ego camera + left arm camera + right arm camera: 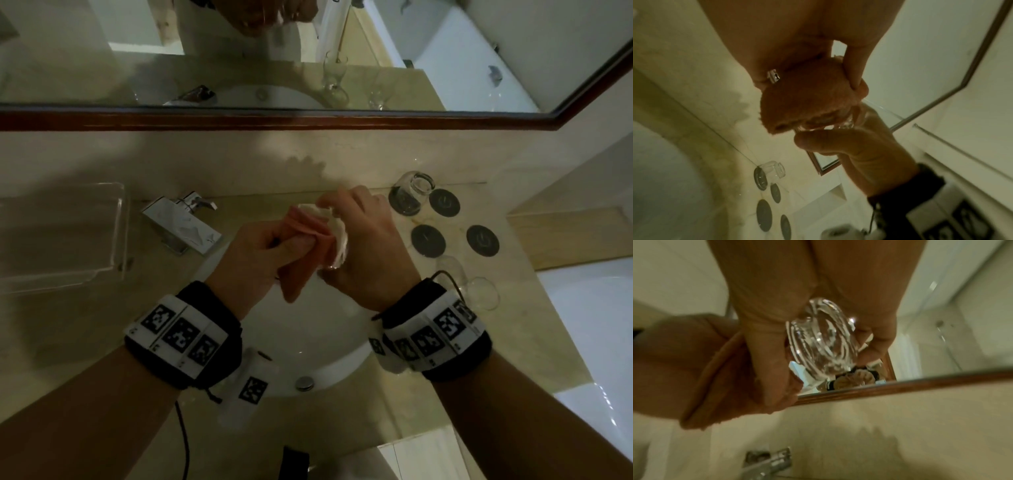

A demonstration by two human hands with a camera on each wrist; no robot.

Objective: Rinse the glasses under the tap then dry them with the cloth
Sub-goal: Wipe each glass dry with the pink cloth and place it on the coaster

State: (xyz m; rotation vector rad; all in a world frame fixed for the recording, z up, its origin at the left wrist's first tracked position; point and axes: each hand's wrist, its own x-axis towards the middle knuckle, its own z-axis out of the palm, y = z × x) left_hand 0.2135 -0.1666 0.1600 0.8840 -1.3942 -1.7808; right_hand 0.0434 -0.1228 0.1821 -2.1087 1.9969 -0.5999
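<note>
Over the white basin (318, 346) my right hand (363, 246) grips a clear glass (339, 240), fingers curled round its wall. My left hand (270, 253) grips a pink-orange cloth (301, 236) and pushes it against the glass. In the right wrist view the glass's thick base (822, 340) faces the camera, with the cloth (725, 378) bunched to its left. From the left wrist, the cloth (807, 97) covers the mouth of the glass (846, 121), held by the right hand (859, 149). The chrome tap (185, 226) stands at the back left; no water is visible running.
Another glass (411, 197) stands upside down on a dark coaster at the back right, beside three bare coasters (483, 240). More clear glassware (479, 291) sits behind my right wrist. A clear plastic tray (61, 236) lies on the left counter. The mirror frame (308, 118) runs above.
</note>
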